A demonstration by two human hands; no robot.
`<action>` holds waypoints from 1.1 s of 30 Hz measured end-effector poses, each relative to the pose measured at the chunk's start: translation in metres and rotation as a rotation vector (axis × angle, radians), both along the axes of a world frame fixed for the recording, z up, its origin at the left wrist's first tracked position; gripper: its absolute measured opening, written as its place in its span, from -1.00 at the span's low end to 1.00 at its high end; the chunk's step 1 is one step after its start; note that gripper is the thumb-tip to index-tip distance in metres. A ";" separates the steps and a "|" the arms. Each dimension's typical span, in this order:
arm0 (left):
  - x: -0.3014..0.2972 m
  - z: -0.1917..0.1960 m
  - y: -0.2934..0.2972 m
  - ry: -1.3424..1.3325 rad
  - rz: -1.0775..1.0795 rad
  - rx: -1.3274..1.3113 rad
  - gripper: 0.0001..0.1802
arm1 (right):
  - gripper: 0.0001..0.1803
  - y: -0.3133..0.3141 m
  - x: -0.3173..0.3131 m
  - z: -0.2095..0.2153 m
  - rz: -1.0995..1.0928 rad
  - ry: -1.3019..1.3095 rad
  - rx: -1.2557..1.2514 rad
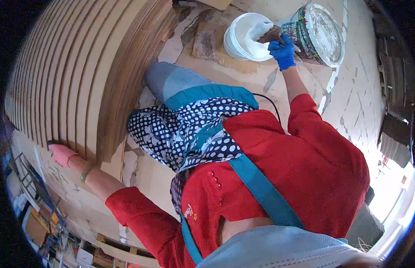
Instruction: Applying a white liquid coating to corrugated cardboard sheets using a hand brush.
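Note:
My right hand (283, 52), in a blue glove, is closed on a brush (271, 35) with a brown, wide head. The brush reaches over the rim of a white bucket (234, 38) that holds thick white paste (256, 42). Its handle end shows below my fingers. Far to the left, my left hand (63, 155), in a pink glove with dark fingertips, lies stretched out against the near ends of a fanned stack of tan boards (89, 67). Its fingers are partly hidden, and nothing shows held in it.
Right of the white bucket stands a larger printed bucket (323, 35), its top coated in dried white. A flat brown piece of board (207, 44) lies beside the white bucket on the stained floor (350, 89). Shelving and clutter (51, 214) fill the lower left; dark stacked pieces (393, 80) line the right edge.

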State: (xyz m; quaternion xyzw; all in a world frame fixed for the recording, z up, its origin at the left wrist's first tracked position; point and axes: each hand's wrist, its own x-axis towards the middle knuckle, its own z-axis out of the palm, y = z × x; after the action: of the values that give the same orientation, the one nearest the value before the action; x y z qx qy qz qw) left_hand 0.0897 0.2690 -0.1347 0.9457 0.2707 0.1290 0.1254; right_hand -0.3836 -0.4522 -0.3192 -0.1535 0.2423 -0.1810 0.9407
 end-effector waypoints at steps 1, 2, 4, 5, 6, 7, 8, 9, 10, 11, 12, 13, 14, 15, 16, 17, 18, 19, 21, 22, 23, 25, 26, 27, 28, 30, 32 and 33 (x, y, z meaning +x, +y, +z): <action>-0.003 0.001 -0.011 -0.052 0.062 -0.029 -0.11 | -0.75 0.001 -0.002 0.004 0.077 -0.163 0.099; -0.006 0.002 -0.023 -0.104 0.124 -0.058 -0.14 | -0.75 0.001 -0.003 0.008 0.074 -0.160 0.095; -0.014 0.008 -0.033 -0.155 0.189 -0.088 -0.16 | -0.74 0.003 -0.003 0.024 -0.006 -0.098 0.008; -0.018 0.011 -0.034 -0.140 0.169 -0.113 -0.14 | -0.73 0.007 0.000 0.034 -0.044 -0.068 -0.033; -0.021 0.014 -0.035 -0.126 0.149 -0.141 -0.12 | -0.73 0.011 0.004 0.045 -0.043 -0.068 -0.036; -0.023 0.015 -0.032 -0.114 0.131 -0.167 -0.10 | -0.73 0.015 0.009 0.054 -0.125 0.059 -0.112; -0.022 0.014 -0.024 -0.114 0.135 -0.166 -0.10 | -0.73 0.020 0.013 0.063 -0.207 0.188 -0.188; -0.019 0.015 -0.024 -0.094 0.103 -0.147 -0.10 | -0.72 0.021 0.013 0.068 -0.296 0.317 -0.269; -0.018 0.016 -0.023 -0.073 0.072 -0.127 -0.11 | -0.72 0.020 0.011 0.068 -0.297 0.317 -0.274; -0.018 0.015 -0.021 -0.051 0.040 -0.106 -0.12 | -0.73 0.019 0.008 0.064 -0.246 0.268 -0.429; -0.018 0.013 -0.020 -0.047 0.041 -0.108 -0.12 | -0.74 0.020 0.006 0.062 -0.192 0.219 -0.583; -0.017 0.011 -0.019 -0.062 0.066 -0.124 -0.13 | -0.74 0.020 0.003 0.061 -0.136 0.170 -0.734; -0.022 0.017 -0.038 -0.074 0.084 -0.142 -0.14 | -0.74 0.022 0.000 0.063 -0.140 0.180 -0.737; -0.024 0.016 -0.051 -0.085 0.102 -0.160 -0.15 | -0.75 0.023 -0.003 0.065 -0.129 0.364 -1.018; -0.024 0.018 -0.045 -0.087 0.111 -0.158 -0.15 | -0.76 0.028 0.005 0.070 -0.103 0.533 -1.294; -0.021 0.018 -0.037 -0.098 0.120 -0.150 -0.16 | -0.77 0.033 0.012 0.075 -0.075 0.704 -1.569; -0.019 0.019 -0.029 -0.110 0.128 -0.141 -0.17 | -0.77 0.041 0.019 0.079 -0.069 0.696 -1.570; -0.017 0.018 -0.028 -0.119 0.131 -0.135 -0.18 | -0.76 0.049 0.025 0.082 -0.110 0.607 -1.418; -0.019 0.017 -0.030 -0.116 0.122 -0.144 -0.18 | -0.74 0.062 0.031 0.088 -0.186 0.432 -1.113; -0.021 0.017 -0.033 -0.113 0.109 -0.153 -0.19 | -0.74 0.065 0.029 0.086 -0.184 0.429 -1.117; -0.022 0.017 -0.035 -0.112 0.098 -0.162 -0.20 | -0.73 0.070 0.027 0.082 -0.126 0.437 -1.352; -0.023 0.018 -0.040 -0.114 0.095 -0.166 -0.21 | -0.70 0.075 0.020 0.070 -0.005 0.437 -1.827; -0.023 0.019 -0.042 -0.115 0.091 -0.165 -0.21 | -0.70 0.076 0.018 0.063 -0.007 0.423 -1.834; -0.023 0.019 -0.043 -0.115 0.090 -0.163 -0.22 | -0.70 0.076 0.016 0.054 0.030 0.479 -2.051; -0.022 0.019 -0.045 -0.123 0.101 -0.167 -0.22 | -0.70 0.074 0.013 0.047 0.066 0.534 -2.268; -0.020 0.018 -0.042 -0.122 0.120 -0.133 -0.23 | -0.69 0.075 0.015 0.042 0.096 0.556 -2.481; -0.018 0.013 -0.026 -0.109 0.094 -0.128 -0.25 | -0.66 0.080 0.014 0.042 0.386 0.634 -2.483; -0.014 0.009 -0.013 -0.105 0.060 -0.152 -0.27 | -0.65 0.073 0.010 0.031 0.307 0.598 -2.501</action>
State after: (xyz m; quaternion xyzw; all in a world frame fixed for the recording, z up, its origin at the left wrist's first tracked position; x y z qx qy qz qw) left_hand 0.0753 0.2562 -0.1261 0.9169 0.3011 0.1612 0.2067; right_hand -0.3740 -0.3795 -0.2881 -0.9838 0.0893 -0.1331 0.0806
